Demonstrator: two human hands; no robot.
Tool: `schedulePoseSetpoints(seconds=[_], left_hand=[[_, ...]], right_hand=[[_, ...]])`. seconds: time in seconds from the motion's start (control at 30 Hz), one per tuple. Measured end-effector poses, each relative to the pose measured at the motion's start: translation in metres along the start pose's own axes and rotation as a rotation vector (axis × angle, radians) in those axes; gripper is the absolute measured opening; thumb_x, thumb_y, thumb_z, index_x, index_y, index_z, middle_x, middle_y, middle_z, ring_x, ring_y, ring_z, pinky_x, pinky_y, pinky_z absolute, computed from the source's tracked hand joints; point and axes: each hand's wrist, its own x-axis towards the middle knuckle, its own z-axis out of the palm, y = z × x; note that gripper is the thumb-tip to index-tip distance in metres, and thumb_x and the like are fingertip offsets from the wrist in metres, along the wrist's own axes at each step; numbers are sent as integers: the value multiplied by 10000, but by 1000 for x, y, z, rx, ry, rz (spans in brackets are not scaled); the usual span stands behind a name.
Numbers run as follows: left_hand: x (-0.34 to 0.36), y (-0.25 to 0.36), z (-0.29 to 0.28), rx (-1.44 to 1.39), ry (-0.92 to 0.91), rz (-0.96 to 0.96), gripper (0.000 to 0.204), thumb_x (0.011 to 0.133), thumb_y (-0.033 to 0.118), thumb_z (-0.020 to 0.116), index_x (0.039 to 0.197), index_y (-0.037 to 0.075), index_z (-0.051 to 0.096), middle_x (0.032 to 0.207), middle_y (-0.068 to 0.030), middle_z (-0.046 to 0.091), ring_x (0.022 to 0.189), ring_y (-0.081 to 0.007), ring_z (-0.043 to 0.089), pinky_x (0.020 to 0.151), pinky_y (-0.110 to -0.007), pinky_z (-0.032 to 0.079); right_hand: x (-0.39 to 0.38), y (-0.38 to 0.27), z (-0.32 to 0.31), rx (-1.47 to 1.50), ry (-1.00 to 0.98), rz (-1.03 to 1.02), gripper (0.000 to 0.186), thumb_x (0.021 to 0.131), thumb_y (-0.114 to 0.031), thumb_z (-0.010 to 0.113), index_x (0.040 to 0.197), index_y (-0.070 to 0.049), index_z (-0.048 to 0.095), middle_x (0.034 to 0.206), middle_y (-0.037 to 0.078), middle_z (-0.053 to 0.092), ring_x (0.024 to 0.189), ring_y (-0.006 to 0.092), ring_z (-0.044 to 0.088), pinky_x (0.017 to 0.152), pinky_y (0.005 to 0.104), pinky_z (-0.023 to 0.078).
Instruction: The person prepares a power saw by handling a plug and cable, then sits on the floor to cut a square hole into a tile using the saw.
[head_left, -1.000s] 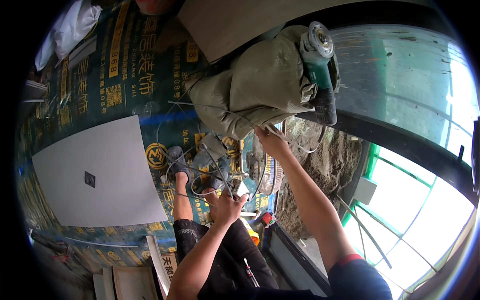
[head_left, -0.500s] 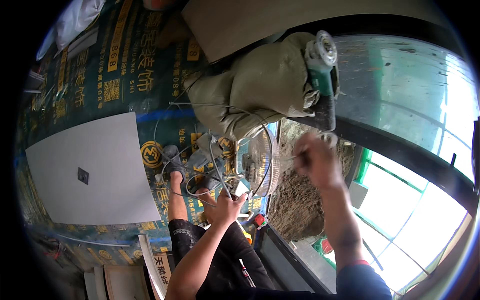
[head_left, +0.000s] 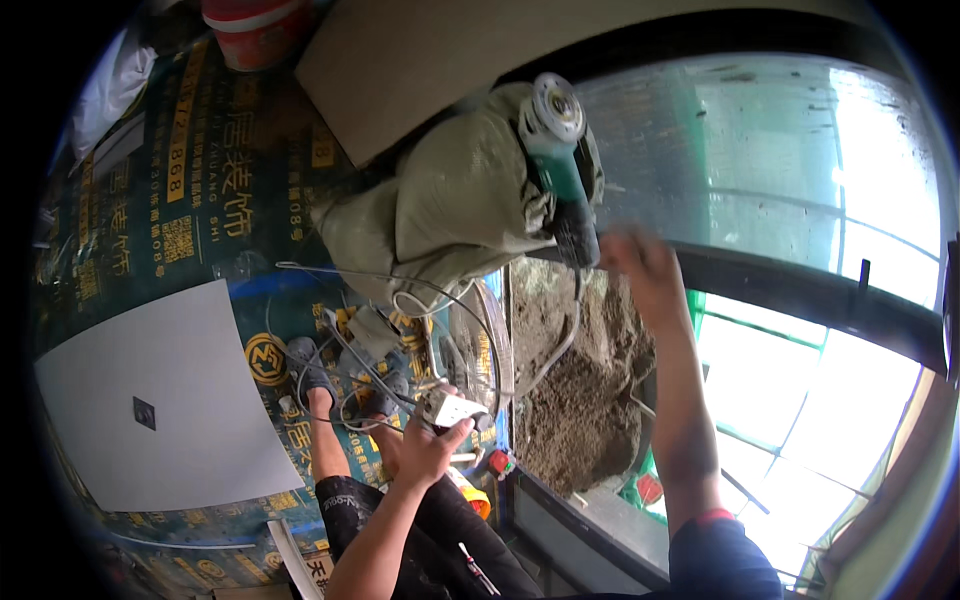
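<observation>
My left hand (head_left: 428, 452) is closed round a white power strip (head_left: 448, 408), with a black plug at its right end. Grey cables loop around it, in front of my legs. An angle grinder (head_left: 562, 180), green with a black handle and a pale disc, lies on stuffed olive sacks (head_left: 455, 190), disc end away from me. Its grey cord (head_left: 572, 335) hangs from the handle and curves down toward the left. My right hand (head_left: 645, 275) is just right of the handle's end, fingers loosely extended and slightly blurred; I see nothing in them.
A fan with a wire cage (head_left: 478, 345) stands beside the sacks, next to a bed of soil (head_left: 575, 410). A dark window frame (head_left: 800, 310) runs along the right. On the covered floor lie a grey board (head_left: 170, 400) and, farther off, a red bucket (head_left: 255, 35).
The view has shifted right. My left hand now shows the white power strip in its grasp. My right hand has moved up beside the grinder's handle, and the cord hangs apart from it.
</observation>
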Motion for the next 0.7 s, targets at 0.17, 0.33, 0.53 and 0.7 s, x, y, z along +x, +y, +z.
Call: schedulePoseSetpoints(seconds=[0.17,0.33,0.53,0.7], left_hand=[[-6,-18,-8,79,-19,-12,471,837,49,709,1260,-18,513,1142,-113,634,1004,-177,631,865,-315,523],[-17,-14,-9,266,12,67,462,834,60,719,1242,-14,515,1147,-124,633,1037,-203,633,898,-338,519],[-47,4,20,-95,-58,74,868,814,-16,711,1453,97,135,1215,-148,538,1131,-280,594,979,-409,498],[-68,38,30,-132,-149,70,585,812,-32,714,1305,25,405,1239,-108,478,1166,-272,565,1011,-431,471]], right_hand=[[111,21,29,-383,-21,-64,749,761,-441,764,1285,30,510,1068,181,665,941,326,670,845,450,533],[99,-13,8,307,-204,285,578,719,-295,774,1143,43,573,825,152,667,670,254,688,631,396,606],[20,-30,65,793,-409,-18,636,714,-260,814,1194,48,532,1024,167,658,828,250,688,705,363,602],[-7,-28,149,537,-720,49,772,667,-220,846,1309,23,490,1078,129,647,989,238,621,929,367,505]])
